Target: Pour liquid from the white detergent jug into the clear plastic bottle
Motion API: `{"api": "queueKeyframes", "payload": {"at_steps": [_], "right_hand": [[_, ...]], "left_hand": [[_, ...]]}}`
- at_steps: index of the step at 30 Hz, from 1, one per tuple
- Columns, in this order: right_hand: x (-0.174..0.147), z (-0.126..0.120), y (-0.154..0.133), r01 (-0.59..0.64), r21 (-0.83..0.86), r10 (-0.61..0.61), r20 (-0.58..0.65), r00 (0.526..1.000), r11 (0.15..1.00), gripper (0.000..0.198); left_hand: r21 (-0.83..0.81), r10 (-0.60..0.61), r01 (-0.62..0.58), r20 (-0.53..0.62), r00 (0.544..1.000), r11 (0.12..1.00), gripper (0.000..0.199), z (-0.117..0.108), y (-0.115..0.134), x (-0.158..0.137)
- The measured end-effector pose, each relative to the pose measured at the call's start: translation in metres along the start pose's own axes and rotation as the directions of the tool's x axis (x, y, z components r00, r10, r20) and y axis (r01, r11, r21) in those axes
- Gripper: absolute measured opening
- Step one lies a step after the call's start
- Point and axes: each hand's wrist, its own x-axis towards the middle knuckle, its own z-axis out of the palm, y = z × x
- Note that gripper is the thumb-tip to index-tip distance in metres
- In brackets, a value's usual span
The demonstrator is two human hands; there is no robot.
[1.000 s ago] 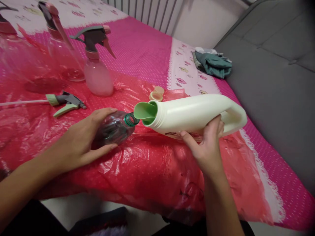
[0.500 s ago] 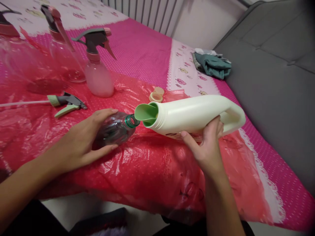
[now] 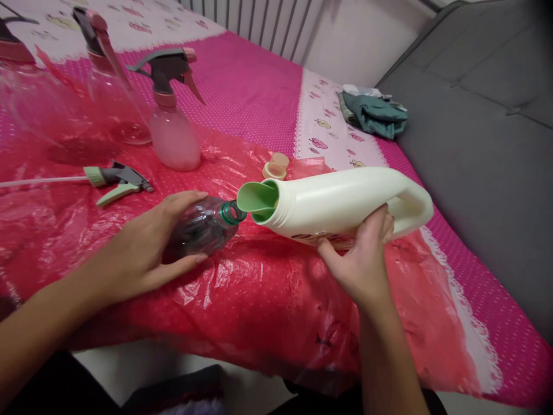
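My left hand (image 3: 151, 245) is wrapped around a clear plastic bottle (image 3: 201, 227) with a green ring at its neck, tilted so its open mouth points right. In my right hand (image 3: 363, 253) lies a cream detergent jug (image 3: 341, 196), tipped nearly level. The jug's green pouring spout (image 3: 256, 197) meets or overhangs the bottle's mouth; no liquid stream can be made out. Just behind the spout sits a yellowish cap (image 3: 276, 166). A loose spray trigger head (image 3: 118, 180), grey and light green with a thin tube, lies left of the bottle.
A small spray bottle (image 3: 175, 135) with cloudy liquid stands at the back left, beside two larger clear spray bottles (image 3: 118, 106). Red plastic sheeting (image 3: 259, 300) covers the bed's near part. Folded cloths (image 3: 374, 112) lie by the grey headboard (image 3: 488, 115).
Hardly anything differs. My right thumb has shifted slightly down on the jug; both hands keep their hold and the spout stays at the bottle's mouth.
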Motion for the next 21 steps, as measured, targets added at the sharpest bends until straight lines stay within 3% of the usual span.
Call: {"api": "queueKeyframes", "payload": {"at_steps": [8, 16, 21], "right_hand": [[0.000, 0.002, 0.001, 0.027, -0.036, -0.027, 0.004, 1.000, 0.999, 0.089], [-0.003, 0.004, -0.011, -0.073, -0.049, 0.073, -0.012, 0.997, 0.996, 0.096], [-0.010, 0.015, -0.024, -0.034, -0.099, 0.035, 0.009, 0.999, 0.994, 0.104]], "left_hand": [[-0.015, -0.044, 0.044, 0.029, 0.999, 0.999, 0.078, 0.000, 0.000, -0.001], [-0.031, -0.058, 0.059, 0.019, 0.998, 0.998, 0.078, 0.000, 0.001, -0.001], [-0.059, 0.033, -0.034, -0.016, 0.999, 0.998, 0.076, 0.004, 0.008, -0.002]]}}
